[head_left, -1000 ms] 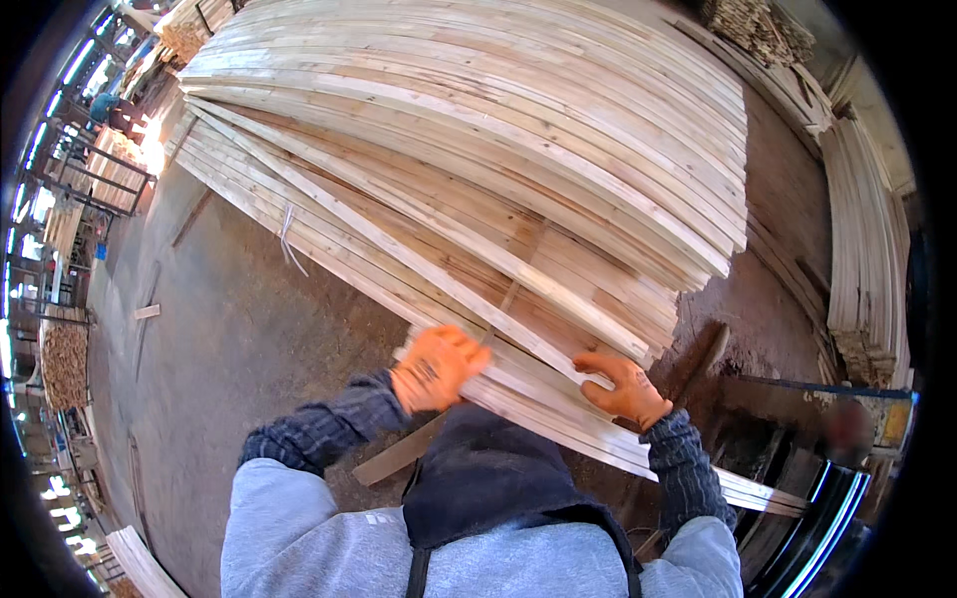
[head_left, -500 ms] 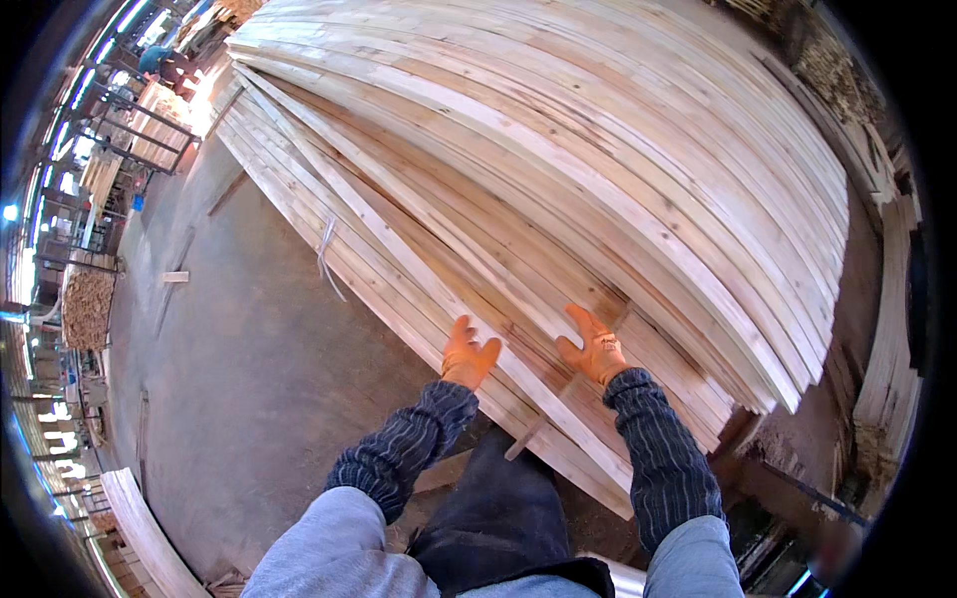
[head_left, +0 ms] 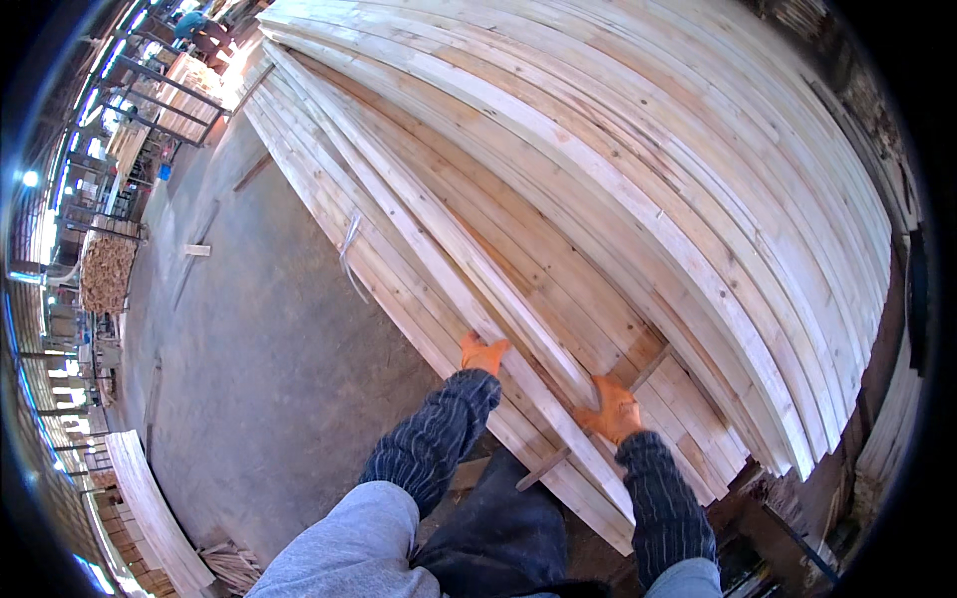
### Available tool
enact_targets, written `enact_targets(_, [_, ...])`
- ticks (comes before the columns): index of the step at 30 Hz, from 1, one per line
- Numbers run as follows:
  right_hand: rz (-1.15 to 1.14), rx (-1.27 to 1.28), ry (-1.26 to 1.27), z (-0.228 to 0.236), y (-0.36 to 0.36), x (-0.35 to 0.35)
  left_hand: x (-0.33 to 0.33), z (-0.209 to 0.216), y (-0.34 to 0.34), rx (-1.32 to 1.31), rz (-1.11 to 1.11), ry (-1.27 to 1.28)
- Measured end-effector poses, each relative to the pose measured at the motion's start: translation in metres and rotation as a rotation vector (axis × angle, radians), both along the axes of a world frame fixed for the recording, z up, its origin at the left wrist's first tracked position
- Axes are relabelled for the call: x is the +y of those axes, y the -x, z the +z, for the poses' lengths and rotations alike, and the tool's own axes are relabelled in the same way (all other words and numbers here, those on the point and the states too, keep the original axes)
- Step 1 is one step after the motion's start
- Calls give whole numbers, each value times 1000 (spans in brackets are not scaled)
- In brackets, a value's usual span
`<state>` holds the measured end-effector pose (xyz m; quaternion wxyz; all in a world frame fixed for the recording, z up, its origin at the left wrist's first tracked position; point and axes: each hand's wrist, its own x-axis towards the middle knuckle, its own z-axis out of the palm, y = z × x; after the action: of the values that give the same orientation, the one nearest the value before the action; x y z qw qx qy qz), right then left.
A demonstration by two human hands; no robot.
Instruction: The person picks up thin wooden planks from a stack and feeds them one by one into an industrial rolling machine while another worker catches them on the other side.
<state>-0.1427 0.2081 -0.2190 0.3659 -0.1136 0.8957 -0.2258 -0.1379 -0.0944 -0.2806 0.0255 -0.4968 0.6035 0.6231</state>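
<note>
Two long, pale wooden boards lie loose and slanting on a layer of flat planks. My left hand, in an orange glove, is closed at the outer edge of the left board, its thumb toward the board's top. My right hand, gloved alike, is closed around the near end of the right board. Fingertips of both hands are partly hidden by the wood and the gloves. A thin cross stick runs beneath the loose boards, and its other part shows right of my right hand.
A higher, wide stack of planks rises to the right. A pale strap hangs over the stack's left edge. Concrete floor lies left, with a small wood block. Another person bends over far off.
Both hands have come down onto the boards and closed. The right board has shifted left, nearer to the left one. The view has turned slightly.
</note>
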Motion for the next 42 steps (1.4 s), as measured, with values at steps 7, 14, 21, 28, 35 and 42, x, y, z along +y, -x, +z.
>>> enact_targets(7, [-143, 178, -126, 26, -45, 45, 80, 5, -10, 6, -199, 336])
enact_targets(14, [-108, 174, -2, 36, -46, 34, 88, 39, -41, 312, -306, -211])
enact_targets(21, [-92, 318, -132, 6, -20, -66, 77, 73, -44, 290, -350, -154])
enact_targets(28, [-182, 289, -25, 51, -64, -1, -5, 188, -11, 490, -1048, 877])
enact_targets(35, [-236, 302, -198, 181, -211, 133, -116, 227, 73, 314, -1525, 1438])
enact_targets(42, [-369, 447, -354, 260, -348, 244, -162, 222, 123, 597, -1862, 1478])
